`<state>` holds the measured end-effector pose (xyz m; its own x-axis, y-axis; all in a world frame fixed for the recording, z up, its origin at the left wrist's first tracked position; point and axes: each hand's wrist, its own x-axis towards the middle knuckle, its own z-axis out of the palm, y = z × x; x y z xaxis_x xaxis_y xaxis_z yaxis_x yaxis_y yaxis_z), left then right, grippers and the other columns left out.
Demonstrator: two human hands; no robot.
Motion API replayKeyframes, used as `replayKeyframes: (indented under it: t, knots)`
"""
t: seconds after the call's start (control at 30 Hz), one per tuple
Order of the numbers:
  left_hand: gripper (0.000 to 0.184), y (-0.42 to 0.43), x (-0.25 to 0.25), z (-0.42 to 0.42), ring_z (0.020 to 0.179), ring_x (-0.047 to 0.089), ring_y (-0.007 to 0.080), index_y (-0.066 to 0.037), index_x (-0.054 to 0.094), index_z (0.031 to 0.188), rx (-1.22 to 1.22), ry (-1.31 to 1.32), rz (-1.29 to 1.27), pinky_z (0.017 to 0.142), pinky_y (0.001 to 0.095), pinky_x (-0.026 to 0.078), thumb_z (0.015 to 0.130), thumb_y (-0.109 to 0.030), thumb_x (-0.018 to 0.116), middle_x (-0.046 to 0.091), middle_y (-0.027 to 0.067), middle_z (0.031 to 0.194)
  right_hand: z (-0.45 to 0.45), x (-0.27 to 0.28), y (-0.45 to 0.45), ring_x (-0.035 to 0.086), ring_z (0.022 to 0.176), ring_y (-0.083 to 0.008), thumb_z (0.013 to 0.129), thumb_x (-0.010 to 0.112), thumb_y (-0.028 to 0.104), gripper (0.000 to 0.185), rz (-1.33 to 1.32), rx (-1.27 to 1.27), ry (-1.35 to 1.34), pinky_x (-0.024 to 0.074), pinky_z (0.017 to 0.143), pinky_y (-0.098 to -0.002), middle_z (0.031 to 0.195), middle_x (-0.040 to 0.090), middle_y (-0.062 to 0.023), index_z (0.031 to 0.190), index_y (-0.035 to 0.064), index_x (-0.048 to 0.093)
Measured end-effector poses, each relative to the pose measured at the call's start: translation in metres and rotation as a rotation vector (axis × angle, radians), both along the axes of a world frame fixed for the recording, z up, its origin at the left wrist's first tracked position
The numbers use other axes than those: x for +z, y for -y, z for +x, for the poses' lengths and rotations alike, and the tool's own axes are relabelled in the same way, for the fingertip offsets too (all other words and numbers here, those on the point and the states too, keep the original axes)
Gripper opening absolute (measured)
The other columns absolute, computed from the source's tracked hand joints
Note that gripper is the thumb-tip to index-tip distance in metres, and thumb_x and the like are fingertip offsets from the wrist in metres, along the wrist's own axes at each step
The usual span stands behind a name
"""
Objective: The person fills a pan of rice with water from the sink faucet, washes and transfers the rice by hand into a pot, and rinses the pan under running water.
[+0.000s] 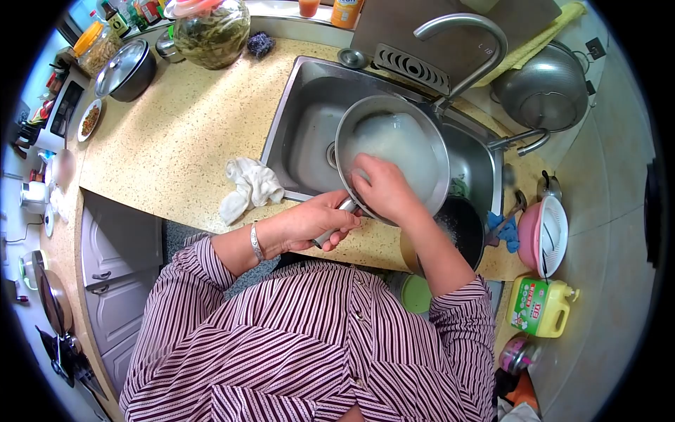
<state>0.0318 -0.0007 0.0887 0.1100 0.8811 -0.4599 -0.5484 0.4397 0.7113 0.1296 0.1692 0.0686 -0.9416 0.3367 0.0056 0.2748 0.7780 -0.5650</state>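
Steel pan [429,126], round, smooth, holding cloudy whitish liquid, sat above sink [299,130]. Left hand [320,219] had fingers wrapped round pan handle [337,224] at sink's near edge; right hand [383,186] dipped inside pan, fingers curled, grip hidden. Crumpled white cloth [249,188] lay left of sink on speckled surface [176,141]. Right of sink: yellow plastic jug [557,309], green label, characters too small to read. Beyond sink: orange container [346,13], lettering ending "ean".
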Motion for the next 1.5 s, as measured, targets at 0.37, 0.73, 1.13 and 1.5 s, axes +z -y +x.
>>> replayKeyframes:
  t: [0.37, 0.73, 1.13, 1.5]
  knots:
    - [0.017, 0.003, -0.011, -0.001, 0.049, 0.047, 0.0039, -0.003, 0.047, 0.110, 0.007, 0.061, -0.008, 0.040, 0.0188, 0.038, 0.096, -0.008, 0.055, 0.049, -0.0022, 0.069, 0.008, 0.008, -0.022, 0.051, 0.065, -0.0054, 0.093, 0.067, 0.017, 0.005, -1.078, -0.361, 0.129, 0.0369, 0.050, -0.0221, 0.081, 0.059, 0.0053, 0.094, 0.0136, 0.063]
    - [0.021, 0.004, -0.021, -0.008, 0.050, 0.048, 0.0034, -0.002, 0.047, 0.114, 0.014, 0.124, -0.013, 0.040, 0.0177, 0.038, 0.096, -0.008, 0.056, 0.051, -0.0021, 0.073, 0.077, 0.058, -0.046, 0.049, 0.060, -0.0054, 0.093, 0.066, 0.012, 0.007, -1.034, -0.480, -0.135, 0.0302, 0.044, -0.0213, 0.075, 0.056, 0.0017, 0.096, 0.0067, 0.062]
    - [0.020, -0.001, -0.018, -0.015, 0.050, 0.050, 0.0033, -0.004, 0.047, 0.111, 0.004, 0.101, 0.011, 0.042, 0.0176, 0.043, 0.096, -0.010, 0.058, 0.051, -0.0019, 0.073, 0.202, 0.019, -0.018, 0.065, 0.085, -0.0361, 0.087, 0.065, 0.008, 0.018, 0.267, -0.384, 0.047, 0.0518, 0.076, -0.0393, 0.104, 0.067, -0.0157, 0.104, 0.0034, 0.067]
    - [0.022, -0.003, -0.006, -0.014, 0.051, 0.049, 0.0034, -0.001, 0.046, 0.114, 0.005, 0.007, 0.023, 0.042, 0.0182, 0.041, 0.097, -0.010, 0.057, 0.049, -0.0030, 0.069, 0.151, 0.077, -0.043, 0.058, 0.073, -0.0067, 0.094, 0.058, 0.006, 0.010, -0.375, -0.687, -0.009, 0.0483, 0.066, -0.0258, 0.077, 0.063, -0.0021, 0.094, 0.0007, 0.066]
